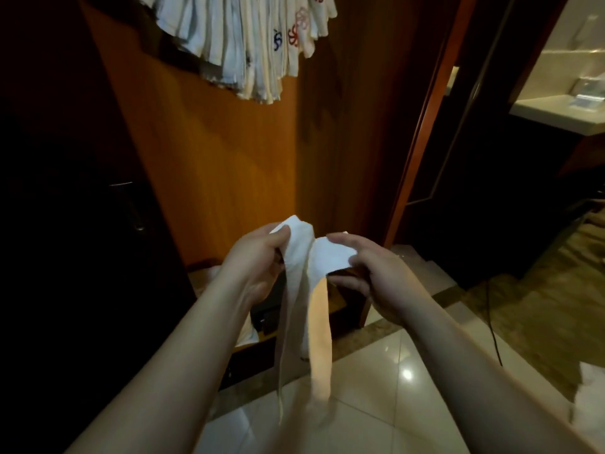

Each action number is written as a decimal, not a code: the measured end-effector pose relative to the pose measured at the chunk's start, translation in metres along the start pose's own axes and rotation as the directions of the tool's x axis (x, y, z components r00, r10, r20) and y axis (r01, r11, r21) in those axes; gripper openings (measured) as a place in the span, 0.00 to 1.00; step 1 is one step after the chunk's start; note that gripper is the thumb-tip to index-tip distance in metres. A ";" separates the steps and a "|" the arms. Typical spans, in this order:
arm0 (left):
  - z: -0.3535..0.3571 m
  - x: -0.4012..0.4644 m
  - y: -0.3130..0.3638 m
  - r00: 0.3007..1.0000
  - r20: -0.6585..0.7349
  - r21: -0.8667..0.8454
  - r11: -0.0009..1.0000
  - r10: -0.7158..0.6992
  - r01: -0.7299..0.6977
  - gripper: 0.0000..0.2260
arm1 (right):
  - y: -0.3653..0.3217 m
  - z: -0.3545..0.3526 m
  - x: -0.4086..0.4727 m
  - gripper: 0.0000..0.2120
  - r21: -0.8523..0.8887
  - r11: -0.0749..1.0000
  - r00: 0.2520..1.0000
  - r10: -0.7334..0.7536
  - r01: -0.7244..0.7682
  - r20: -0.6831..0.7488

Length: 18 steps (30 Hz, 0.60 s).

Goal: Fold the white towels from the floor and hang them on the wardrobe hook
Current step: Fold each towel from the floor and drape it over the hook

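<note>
A white towel [304, 309] hangs from both hands in front of the wardrobe, its two ends drooping toward the floor. My left hand [258, 257] grips one upper corner with the thumb on top. My right hand [370, 273] pinches the other upper edge, close to the left hand. High on the orange wardrobe panel [212, 152], a thick bunch of folded white towels [248, 44] with red and blue embroidered marks hangs down; the hook itself is hidden above them.
A dark door with a handle [121, 185] stands at the left. A low wardrobe shelf [340, 303] with dark items lies behind the towel. More white cloth [589, 388] lies on the glossy tile floor at right, next to a black cable [491, 322].
</note>
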<state>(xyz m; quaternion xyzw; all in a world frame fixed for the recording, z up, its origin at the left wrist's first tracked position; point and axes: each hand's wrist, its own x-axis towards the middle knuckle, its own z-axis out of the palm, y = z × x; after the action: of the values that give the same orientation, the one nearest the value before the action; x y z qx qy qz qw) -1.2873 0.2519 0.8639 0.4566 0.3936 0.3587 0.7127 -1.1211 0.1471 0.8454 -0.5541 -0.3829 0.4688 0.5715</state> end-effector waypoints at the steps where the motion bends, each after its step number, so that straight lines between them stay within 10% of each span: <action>1: 0.000 -0.004 0.003 0.999 0.041 0.031 0.999 0.019 -0.020 0.10 | -0.006 0.003 -0.004 0.24 -0.105 0.994 0.997 -0.020 0.028 0.074; 6: -0.007 -0.015 0.020 0.972 0.216 0.087 0.990 0.094 -0.115 0.11 | -0.037 0.004 -0.011 0.31 -0.681 0.662 0.950 -0.212 0.313 0.231; 18: 0.003 -0.022 0.046 0.934 0.268 0.094 0.959 0.234 -0.268 0.08 | -0.097 0.016 -0.007 0.12 -0.849 0.262 0.838 -0.446 0.460 0.316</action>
<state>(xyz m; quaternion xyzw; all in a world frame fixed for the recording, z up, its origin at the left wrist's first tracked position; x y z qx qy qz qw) -1.3010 0.2470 0.9122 0.5905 0.2596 0.3591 0.6745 -1.1273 0.1501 0.9438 -0.6346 -0.7173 0.0077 0.2877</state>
